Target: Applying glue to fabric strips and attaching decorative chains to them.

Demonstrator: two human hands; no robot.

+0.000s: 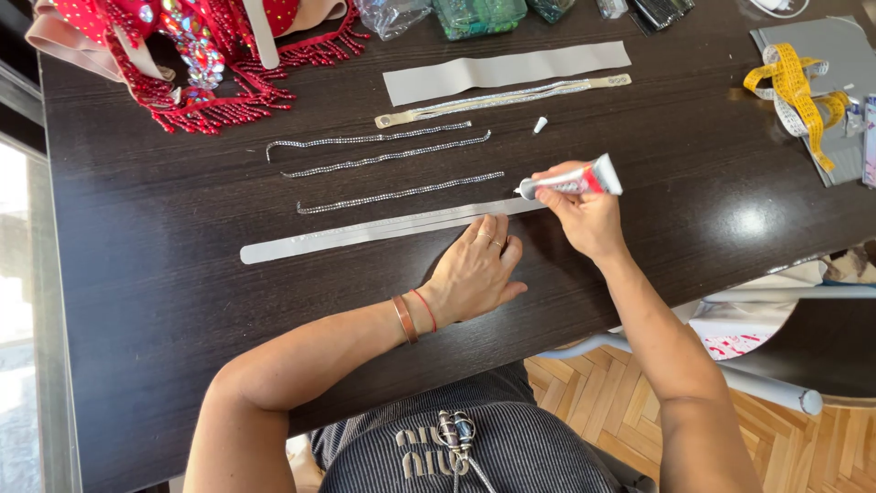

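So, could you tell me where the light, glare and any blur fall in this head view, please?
Head view: daylight overexposes the window strip at left; a soft glare patch sits on the dark table right of the right hand holding the glue tube; the left hand and grey strip look sharp.

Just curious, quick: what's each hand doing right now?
Left hand: open, flat, pressing on the long grey strip.
Right hand: closed around a small glue tube, nozzle at the strip.

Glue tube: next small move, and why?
Probably draw the glue tube leftward along the grey strip. The right hand has its nozzle at the strip's right end, the left hand pins the strip flat, and most of the strip lies to the left.
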